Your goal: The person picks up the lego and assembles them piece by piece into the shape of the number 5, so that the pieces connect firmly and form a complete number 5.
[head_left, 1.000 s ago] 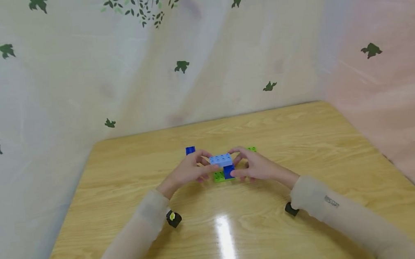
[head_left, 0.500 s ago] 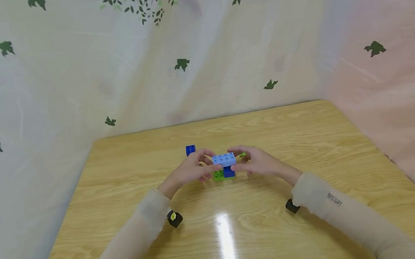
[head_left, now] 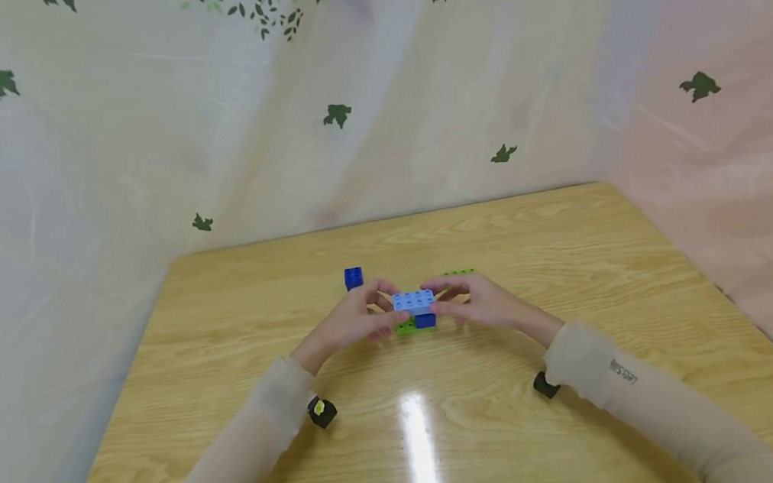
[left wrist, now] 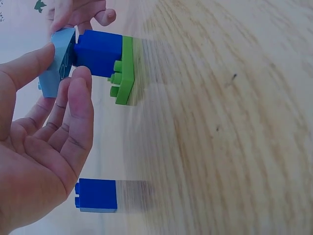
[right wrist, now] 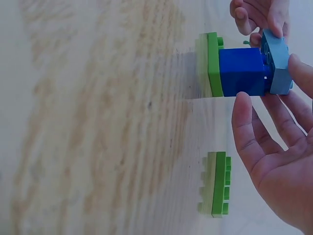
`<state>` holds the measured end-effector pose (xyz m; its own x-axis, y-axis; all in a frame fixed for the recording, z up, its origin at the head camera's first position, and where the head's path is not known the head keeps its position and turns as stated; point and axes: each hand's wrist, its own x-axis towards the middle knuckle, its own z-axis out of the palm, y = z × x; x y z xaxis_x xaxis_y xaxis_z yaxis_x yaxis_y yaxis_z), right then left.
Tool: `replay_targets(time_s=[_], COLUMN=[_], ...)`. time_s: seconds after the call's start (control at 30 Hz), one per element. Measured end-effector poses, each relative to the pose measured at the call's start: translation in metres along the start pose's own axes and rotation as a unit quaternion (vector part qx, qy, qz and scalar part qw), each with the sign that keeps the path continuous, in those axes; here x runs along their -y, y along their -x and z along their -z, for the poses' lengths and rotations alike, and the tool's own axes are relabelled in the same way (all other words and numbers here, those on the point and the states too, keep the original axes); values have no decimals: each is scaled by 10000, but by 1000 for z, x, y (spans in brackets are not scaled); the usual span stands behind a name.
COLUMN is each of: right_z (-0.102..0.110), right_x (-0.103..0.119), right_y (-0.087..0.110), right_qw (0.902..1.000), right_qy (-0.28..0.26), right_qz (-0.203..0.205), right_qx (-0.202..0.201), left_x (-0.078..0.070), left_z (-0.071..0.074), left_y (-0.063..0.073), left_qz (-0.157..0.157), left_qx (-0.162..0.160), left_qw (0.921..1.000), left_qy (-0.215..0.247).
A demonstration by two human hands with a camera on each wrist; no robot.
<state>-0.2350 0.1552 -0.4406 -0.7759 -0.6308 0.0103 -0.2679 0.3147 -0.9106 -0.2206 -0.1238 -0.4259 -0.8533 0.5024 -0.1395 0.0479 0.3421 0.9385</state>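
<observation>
My left hand (head_left: 348, 320) pinches one end of a light blue toy building brick (head_left: 412, 302) with thumb and fingers. At its other end, my right hand (head_left: 481, 300) pinches the same brick. Directly under it is a dark blue brick (right wrist: 240, 72), standing on a green studded plate (left wrist: 128, 73). Both wrist views show the light blue brick slightly tilted, its underside close over the dark blue studs. My right index fingertip (right wrist: 242, 100) is right beside the dark blue brick.
A second dark blue brick (head_left: 353, 277) stands on the wooden table (head_left: 485, 417), beyond my left hand. Another green plate (head_left: 460, 272) lies behind my right hand. A cloth backdrop (head_left: 407, 78) with leaf shapes hangs behind the table.
My right hand has risen from beside the lower dark blue brick to the light blue brick's right end. The light blue brick has shifted slightly and come down over the dark blue brick.
</observation>
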Motion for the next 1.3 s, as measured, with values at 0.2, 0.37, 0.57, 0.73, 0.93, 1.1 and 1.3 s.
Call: replay_targets(time_s=[0.2, 0.37, 0.57, 0.73, 0.93, 1.1, 1.3], right_z=[-1, -1, -1, 0, 0, 0, 0], right_x=[1, 2, -2, -5, -1, 2, 5], right_y=[1, 2, 3, 2, 1, 2, 1], right_qw=[9999, 9999, 9999, 9998, 9996, 9996, 9999], right_qy=[-23, 29, 128, 166, 240, 212, 94], right_qz=[145, 100, 17, 37, 18, -76, -139], right_qx=[-3, -19, -62, -91, -133, -147, -41], left_x=[4, 7, 6, 5, 6, 8, 7], left_z=[-1, -2, -4, -4, -5, -6, -5], left_y=[0, -3, -2, -1, -1, -1, 0], left_qz=[-31, -98, -53, -81, -136, -104, -128], left_qx=[-15, 7, -12, -15, -29, -39, -91], left_qw=[10000, 9999, 10000, 9999, 9998, 9998, 9998], left_qy=[-42, -76, -78, -141, -154, -146, -153])
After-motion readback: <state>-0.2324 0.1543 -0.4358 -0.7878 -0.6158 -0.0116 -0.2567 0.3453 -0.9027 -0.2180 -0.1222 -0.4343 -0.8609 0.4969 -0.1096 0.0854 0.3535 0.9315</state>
